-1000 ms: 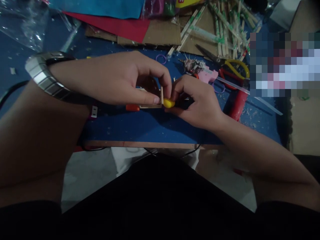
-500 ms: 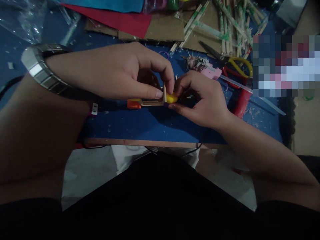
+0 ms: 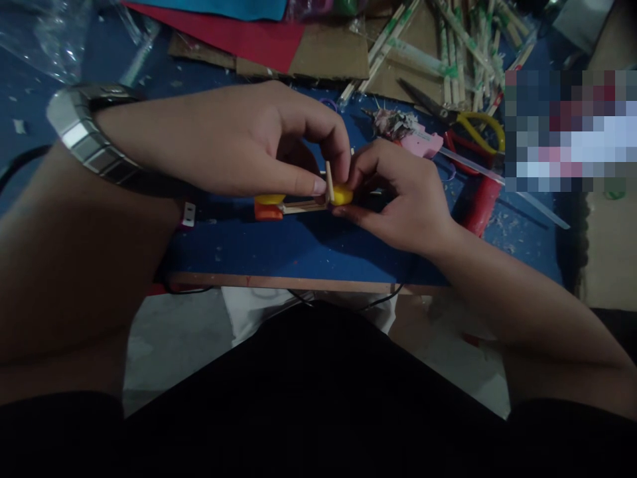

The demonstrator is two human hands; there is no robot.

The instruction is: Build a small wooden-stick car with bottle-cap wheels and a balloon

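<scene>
A small model of wooden sticks [image 3: 304, 207] lies near the table's front edge, with an orange block [image 3: 269, 211] and a yellow piece [image 3: 269, 198] at its left end. One short stick [image 3: 329, 180] stands up, slightly tilted, beside a round yellow piece [image 3: 342, 194] at the other end. My left hand [image 3: 279, 143] reaches over from the left, its thumb and forefinger closed about the upright stick and the yellow piece. From the right, my right hand [image 3: 403, 192] pinches the model's right end between thumb and fingers. Its inner fingers are partly hidden.
Behind my hands lie a pink glue gun [image 3: 422, 141], scissors [image 3: 465, 123] with yellow and red handles, bundled sticks [image 3: 455, 60], cardboard [image 3: 328, 53] and red sheet [image 3: 259, 36]. A clear glue stick [image 3: 527, 199] lies right. A silver watch [image 3: 94, 146] circles my left wrist.
The model has tipped slightly, so more of the yellow piece shows above the orange block, and the upright stick leans a little more. Both hands keep nearly the same places.
</scene>
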